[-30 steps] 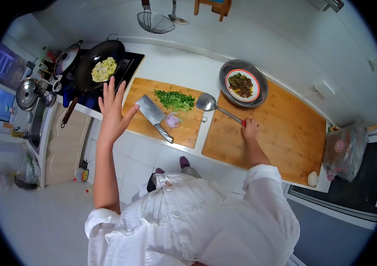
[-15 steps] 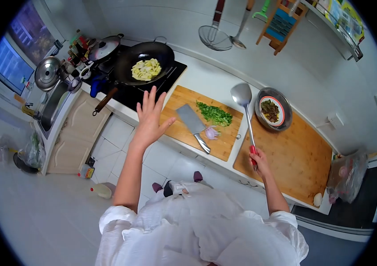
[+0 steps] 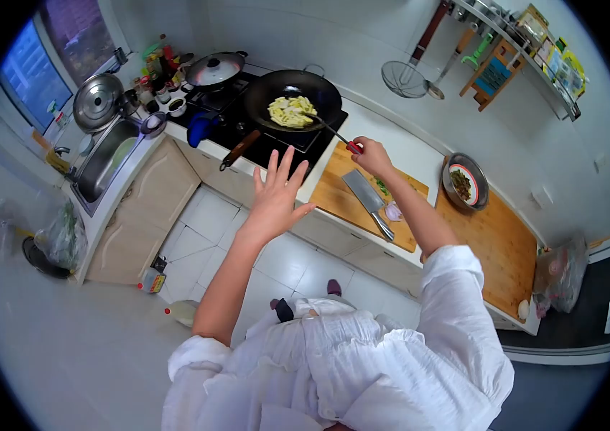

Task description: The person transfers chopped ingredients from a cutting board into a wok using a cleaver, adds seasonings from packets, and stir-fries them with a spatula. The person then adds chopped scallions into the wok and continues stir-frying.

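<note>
My right hand (image 3: 372, 156) is closed round the red handle of a metal spatula (image 3: 333, 132). The spatula's far end reaches into the black wok (image 3: 258, 97), by the pale yellow pieces (image 3: 290, 111) there. My left hand (image 3: 276, 199), empty with fingers spread, hangs in front of the counter, below the wok's wooden handle (image 3: 240, 150). A cleaver (image 3: 366, 201) lies on the nearer cutting board (image 3: 330, 188) beside a piece of purple onion (image 3: 393, 212). My right forearm hides most of the chopped greens (image 3: 382, 186).
A metal bowl (image 3: 450, 188) with dark food stands on the farther board (image 3: 502, 248). Left of the wok are a lidded pan (image 3: 215, 70), a blue cloth (image 3: 203, 128) and bottles. The sink (image 3: 106, 167) is at the left. A strainer (image 3: 404, 79) hangs on the wall.
My right hand has moved left and forward, bringing the spatula from above the boards into the wok. My left hand remains spread. The whole view has shifted.
</note>
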`<state>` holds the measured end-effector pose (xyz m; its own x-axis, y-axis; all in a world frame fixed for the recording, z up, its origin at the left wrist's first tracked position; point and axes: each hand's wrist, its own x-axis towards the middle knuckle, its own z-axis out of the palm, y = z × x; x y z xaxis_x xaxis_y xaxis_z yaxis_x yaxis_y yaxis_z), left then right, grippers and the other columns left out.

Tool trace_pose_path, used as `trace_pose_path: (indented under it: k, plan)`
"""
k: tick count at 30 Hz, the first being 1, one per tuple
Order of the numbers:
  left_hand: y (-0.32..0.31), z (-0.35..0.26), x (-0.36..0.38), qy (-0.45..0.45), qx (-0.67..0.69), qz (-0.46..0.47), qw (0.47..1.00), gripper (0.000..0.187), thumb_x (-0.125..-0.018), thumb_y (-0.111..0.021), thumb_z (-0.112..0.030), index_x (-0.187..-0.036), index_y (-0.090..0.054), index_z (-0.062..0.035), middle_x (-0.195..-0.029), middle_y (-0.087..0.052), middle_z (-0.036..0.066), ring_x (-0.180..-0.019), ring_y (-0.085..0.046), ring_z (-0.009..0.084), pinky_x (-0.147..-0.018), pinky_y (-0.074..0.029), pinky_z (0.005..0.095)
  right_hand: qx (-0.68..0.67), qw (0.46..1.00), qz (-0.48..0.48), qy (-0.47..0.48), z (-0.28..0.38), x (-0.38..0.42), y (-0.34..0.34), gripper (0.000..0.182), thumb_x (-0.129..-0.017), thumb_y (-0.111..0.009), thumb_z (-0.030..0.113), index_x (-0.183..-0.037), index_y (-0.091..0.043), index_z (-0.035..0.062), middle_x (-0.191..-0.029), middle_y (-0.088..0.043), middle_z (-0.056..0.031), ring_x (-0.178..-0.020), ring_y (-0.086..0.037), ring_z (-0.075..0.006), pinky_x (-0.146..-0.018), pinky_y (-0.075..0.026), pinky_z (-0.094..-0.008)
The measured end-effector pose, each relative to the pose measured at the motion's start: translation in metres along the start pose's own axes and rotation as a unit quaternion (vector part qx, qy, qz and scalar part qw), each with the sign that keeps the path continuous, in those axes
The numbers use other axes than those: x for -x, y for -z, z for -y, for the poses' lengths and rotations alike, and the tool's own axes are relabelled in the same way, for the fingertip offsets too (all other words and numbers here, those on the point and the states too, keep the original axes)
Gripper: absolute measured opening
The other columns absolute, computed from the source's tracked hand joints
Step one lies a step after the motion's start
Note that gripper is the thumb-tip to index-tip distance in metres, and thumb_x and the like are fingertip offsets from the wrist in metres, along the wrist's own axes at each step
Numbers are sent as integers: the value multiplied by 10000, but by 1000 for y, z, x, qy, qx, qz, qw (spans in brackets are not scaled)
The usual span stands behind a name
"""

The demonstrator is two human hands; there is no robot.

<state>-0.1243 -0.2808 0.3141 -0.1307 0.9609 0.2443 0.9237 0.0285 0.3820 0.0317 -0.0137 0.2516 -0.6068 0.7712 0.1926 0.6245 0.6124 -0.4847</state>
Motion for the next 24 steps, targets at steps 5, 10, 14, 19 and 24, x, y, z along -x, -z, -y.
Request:
trace_pose_path:
  k: [5,10,14,19,24]
  plan:
    - [25,15,17,3,-17,-35,999,774,-768,-712,-325,-1407,-330,-114,-1530,-111,138,-1412,-69,359,-1087,-96,602,182,976,115,20,52,-35,-13,311,-707,-622,140,-1008,-667,71,-945,-662,-196,-898,-632,-352,-803,-505,-413]
    - [43,16,29,-6,-29,-73,997,756,-770,-709,-326,-1396,-347,-105,-1524,-127,147,-1406,-78,376,-1083,-100,610,147,977,141,69,55,-71,-44,240,-705,-590,115,-907,-656,4,-931,-644,-235,-893,-620,-390,-786,-508,-454]
    - [48,7,30,-23,-36,-86,995,752,-762,-715,-320,-1386,-360,-100,-1518,-142,151,-1400,-101,383,-1071,-112,626,183,979,39,81,38,-100,-82,185,-761,-567,99,-915,-639,25,-949,-625,-228,-877,-618,-397,-780,-509,-473]
    - [56,-12,28,-34,-44,-92,994,765,-736,-733,-317,-1376,-373,-102,-1510,-167,149,-1398,-120,374,-1060,-143,636,148,988,-29,39,28,-131,-84,208,-791,-563,113,-981,-618,48,-954,-615,-226,-874,-620,-399,-776,-507,-467]
    - [59,-25,32,-29,-34,-72,996,732,-768,-716,-296,-1377,-365,-94,-1517,-139,142,-1404,-91,377,-1060,-131,650,110,991,-62,38,14,-168,-92,208,-828,-560,160,-991,-607,40,-972,-598,-242,-871,-614,-416,-771,-497,-485]
